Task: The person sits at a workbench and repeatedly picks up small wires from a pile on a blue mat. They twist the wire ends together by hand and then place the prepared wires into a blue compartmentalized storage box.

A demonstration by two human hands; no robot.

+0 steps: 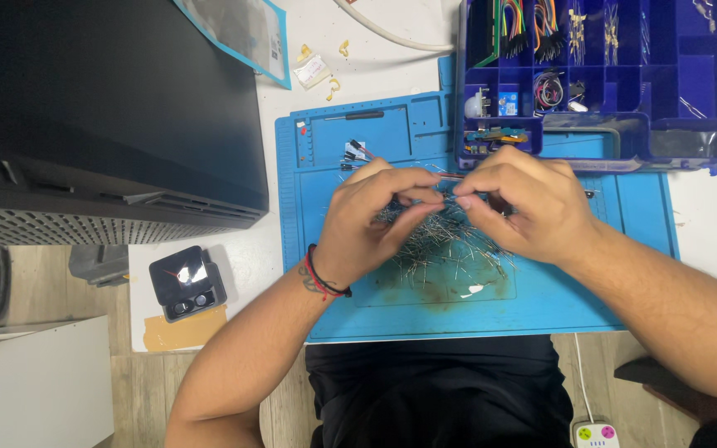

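left hand (375, 220) and right hand (524, 203) meet above the blue mat (334, 290), fingertips pinching one thin wire (451, 197) between them, over the pile of wire pieces (446, 249). step judged: sorting. next calls for steady grip.

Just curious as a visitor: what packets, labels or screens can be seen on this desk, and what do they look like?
Clear plastic bag, top left of the blue mat: blue-edged, white label.
Small clear packet, beside it: yellowish contents.
Large dark monitor, far left: black, blank.
No signs.
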